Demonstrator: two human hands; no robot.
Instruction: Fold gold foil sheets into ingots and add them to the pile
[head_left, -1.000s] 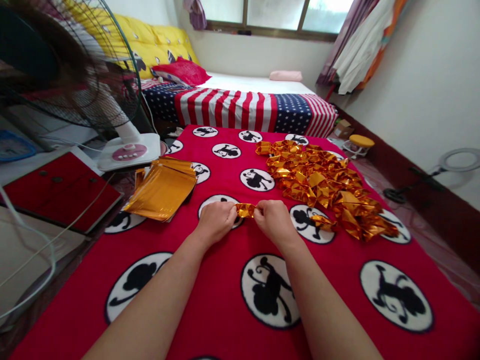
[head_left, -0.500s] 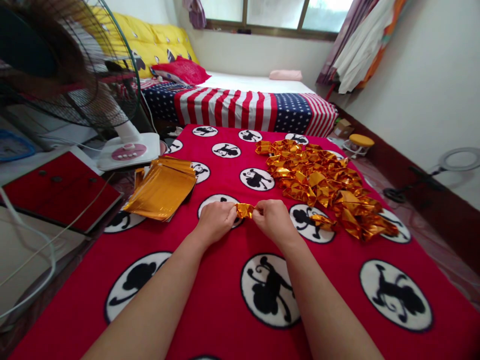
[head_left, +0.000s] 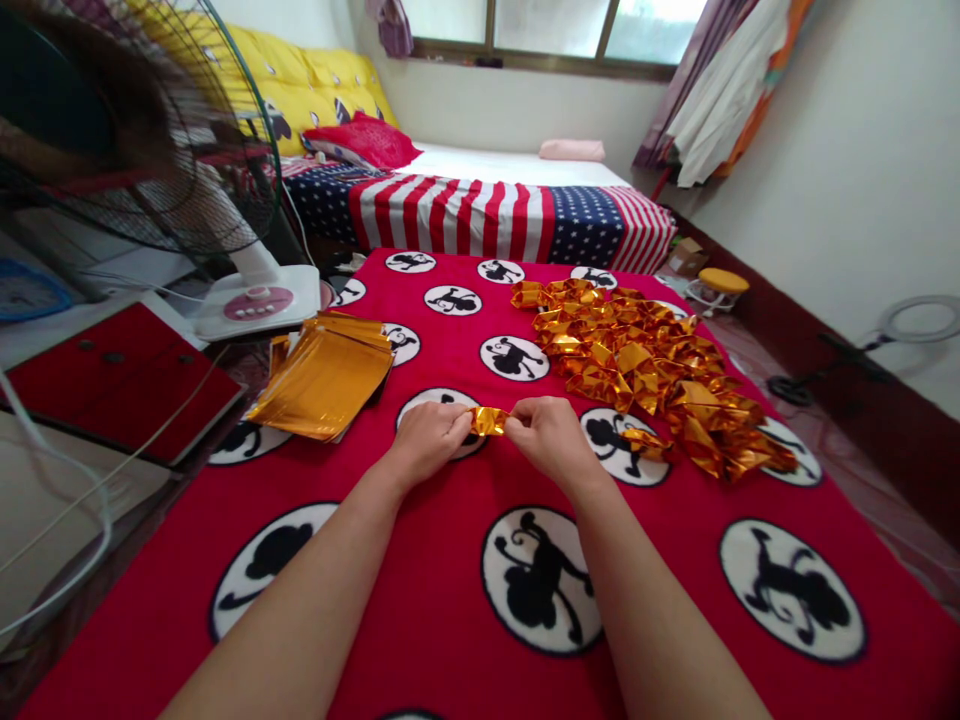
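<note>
A small folded piece of gold foil [head_left: 489, 420] is pinched between both hands over the red blanket [head_left: 420, 560]. My left hand [head_left: 431, 437] closes on its left end, my right hand [head_left: 546, 435] closes on its right end, fingers pressed together. A stack of flat gold foil sheets [head_left: 324, 377] lies to the left of my hands. To the right and beyond spreads a heap of folded gold foil pieces [head_left: 652, 370], its nearest piece just beside my right hand.
The blanket has white circles with black monkey figures. A standing fan [head_left: 150, 130] with a white base [head_left: 259, 300] is at the left, by a red box [head_left: 112, 380]. A bed with a flag-pattern cover [head_left: 487, 215] lies beyond. A ring light [head_left: 919, 320] stands at right.
Both hands stay on the foil piece and shift very slightly upward; the fingers work the fold a little. Everything else is unmoved.
</note>
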